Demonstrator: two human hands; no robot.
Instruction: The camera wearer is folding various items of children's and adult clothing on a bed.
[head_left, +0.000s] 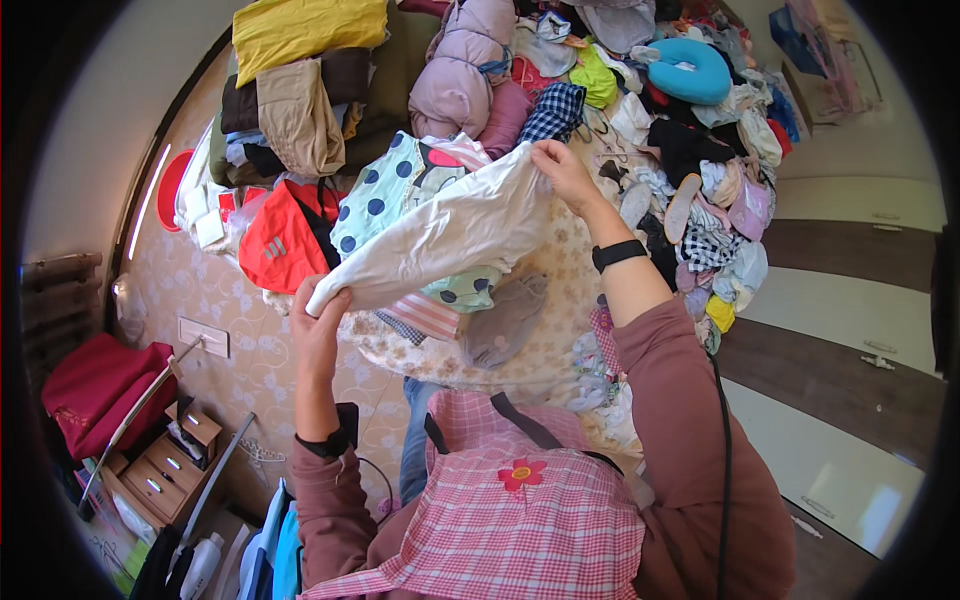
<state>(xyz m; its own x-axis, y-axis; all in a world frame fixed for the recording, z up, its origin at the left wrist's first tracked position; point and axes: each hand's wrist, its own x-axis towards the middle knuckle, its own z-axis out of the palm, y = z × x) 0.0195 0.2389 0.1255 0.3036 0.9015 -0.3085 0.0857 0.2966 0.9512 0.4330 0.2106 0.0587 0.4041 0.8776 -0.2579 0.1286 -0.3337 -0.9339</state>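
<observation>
A white garment is stretched slantwise between my two hands, above the bed. My left hand pinches its lower left end. The upper right end is gripped by my right hand, farther away and higher. Whether it is a shirt or trousers I cannot make out. Partly hidden behind it lies a mint-green garment with dark blue dots. Below that, a pink-striped cloth shows. A grey piece of clothing rests on the floral bedcover close to me.
A large heap of mixed clothes covers the right side, with a blue neck pillow on top. Folded clothes are stacked at the far left, beside a red-orange garment. White-and-brown drawers stand right; a small wooden drawer unit is left.
</observation>
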